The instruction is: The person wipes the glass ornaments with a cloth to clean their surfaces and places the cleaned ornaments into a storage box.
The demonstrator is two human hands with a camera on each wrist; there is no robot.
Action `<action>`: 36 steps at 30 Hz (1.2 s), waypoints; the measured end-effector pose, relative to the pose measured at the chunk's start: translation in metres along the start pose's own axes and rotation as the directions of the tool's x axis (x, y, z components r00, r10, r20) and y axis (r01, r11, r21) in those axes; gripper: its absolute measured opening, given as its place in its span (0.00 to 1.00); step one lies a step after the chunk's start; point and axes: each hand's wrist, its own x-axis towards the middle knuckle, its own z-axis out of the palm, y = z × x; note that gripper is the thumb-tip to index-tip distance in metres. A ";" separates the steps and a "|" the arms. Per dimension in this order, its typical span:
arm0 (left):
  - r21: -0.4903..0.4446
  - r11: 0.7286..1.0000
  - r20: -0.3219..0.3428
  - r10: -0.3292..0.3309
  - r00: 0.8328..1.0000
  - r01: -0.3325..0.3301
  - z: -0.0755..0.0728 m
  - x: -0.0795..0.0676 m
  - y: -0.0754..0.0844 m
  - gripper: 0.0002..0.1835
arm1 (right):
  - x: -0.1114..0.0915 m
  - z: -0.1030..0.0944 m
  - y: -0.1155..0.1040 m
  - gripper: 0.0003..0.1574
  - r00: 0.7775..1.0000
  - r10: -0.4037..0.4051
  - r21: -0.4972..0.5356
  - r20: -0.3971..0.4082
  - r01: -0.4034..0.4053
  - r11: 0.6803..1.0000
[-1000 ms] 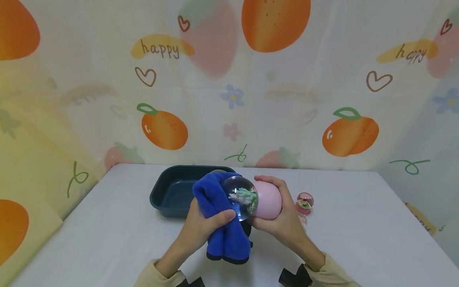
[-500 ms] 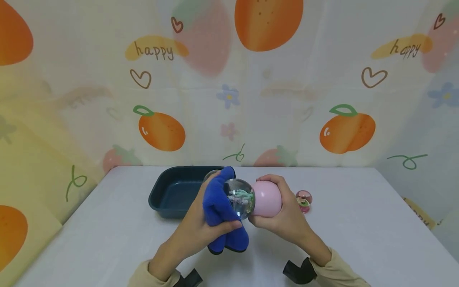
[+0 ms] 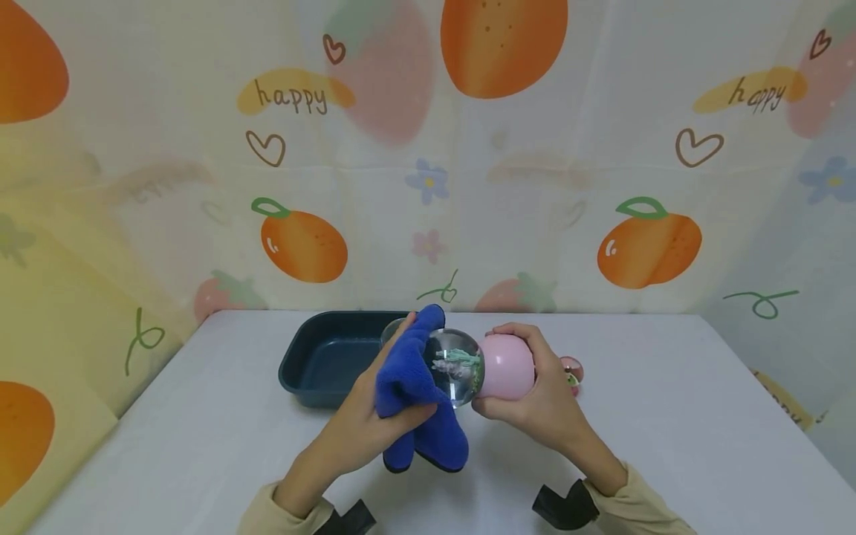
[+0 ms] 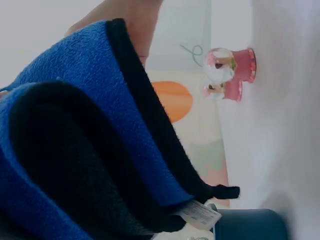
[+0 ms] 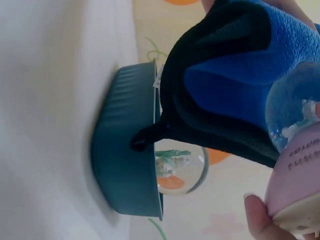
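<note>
In the head view my left hand [image 3: 364, 420] holds a blue plush cloth [image 3: 408, 375] with dark edging, pressed against the clear glass ball of a snow globe [image 3: 461, 368]. Around the globe's pink base [image 3: 508, 365] curl the fingers and thumb of my right hand [image 3: 545, 401]. The globe lies on its side above the table, ball toward the left. Pale green and white figures show inside it. From the right wrist, the cloth [image 5: 225, 75] hangs folded beside the ball, and raised lettering marks the pink base [image 5: 300, 175]. Cloth hides part of my left fingers.
Behind my left hand stands a dark teal tray [image 3: 314, 364]. A second clear globe [image 5: 182, 170] rises above its rim in the right wrist view. Two small pink snow globes [image 4: 232, 67] stand on the white table [image 3: 669, 416], partly behind my right hand in the head view.
The cloth has been rearranged around the glass ball, and my left fingers now reach higher behind it. Both hands and the snow globe have shifted slightly right in the last half second.
</note>
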 end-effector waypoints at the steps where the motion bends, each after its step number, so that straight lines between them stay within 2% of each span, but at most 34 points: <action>1: -0.020 1.000 0.006 -0.003 1.000 0.003 -0.001 0.000 0.000 0.51 | 0.000 -0.001 0.000 0.47 1.000 0.000 0.008 0.001 0.000 1.000; 6: -0.086 0.996 0.029 -0.022 0.999 0.025 -0.002 0.001 -0.003 0.52 | 0.000 -0.003 -0.001 0.48 0.999 -0.042 0.028 0.029 0.041 0.999; 9: -0.081 0.996 0.039 -0.024 0.999 0.027 -0.002 0.001 -0.005 0.51 | 0.000 -0.003 -0.001 0.48 0.997 -0.060 0.038 0.050 0.059 0.998; 12: -0.068 0.997 0.022 -0.018 1.000 0.020 -0.002 0.001 -0.008 0.45 | 0.000 -0.003 0.000 0.48 0.996 -0.059 0.041 0.063 0.056 0.998; 15: -0.067 0.998 -0.018 -0.021 1.000 0.020 -0.001 -0.001 -0.010 0.37 | -0.001 -0.005 0.000 0.48 0.996 -0.052 0.044 0.074 0.049 0.998; 18: -0.048 0.998 -0.091 -0.035 0.995 0.030 -0.002 -0.003 -0.010 0.25 | 0.000 -0.006 0.000 0.49 0.995 -0.051 0.040 0.084 0.048 0.998; 22: -0.022 1.000 -0.164 -0.022 0.986 0.019 -0.003 -0.003 -0.008 0.15 | 0.001 -0.008 -0.001 0.50 0.992 -0.080 0.018 0.094 0.079 0.997; 25: -0.034 0.999 -0.148 -0.009 0.989 0.004 -0.005 -0.002 -0.008 0.17 | 0.001 -0.009 -0.002 0.51 0.991 -0.097 0.003 0.096 0.097 0.995; 31: -0.097 0.995 -0.018 -0.018 1.000 0.016 -0.007 -0.002 -0.010 0.31 | 0.000 -0.008 -0.003 0.51 0.992 -0.081 -0.003 0.100 0.081 0.997; 33: -0.096 0.995 0.025 -0.028 0.999 0.030 -0.005 -0.001 -0.009 0.37 | 0.000 -0.008 -0.003 0.50 0.992 -0.072 -0.005 0.099 0.072 0.997; 36: -0.047 0.997 0.070 -0.062 0.996 0.065 -0.001 0.000 -0.005 0.48 | 0.001 -0.008 -0.002 0.50 0.994 -0.052 -0.004 0.098 0.053 0.999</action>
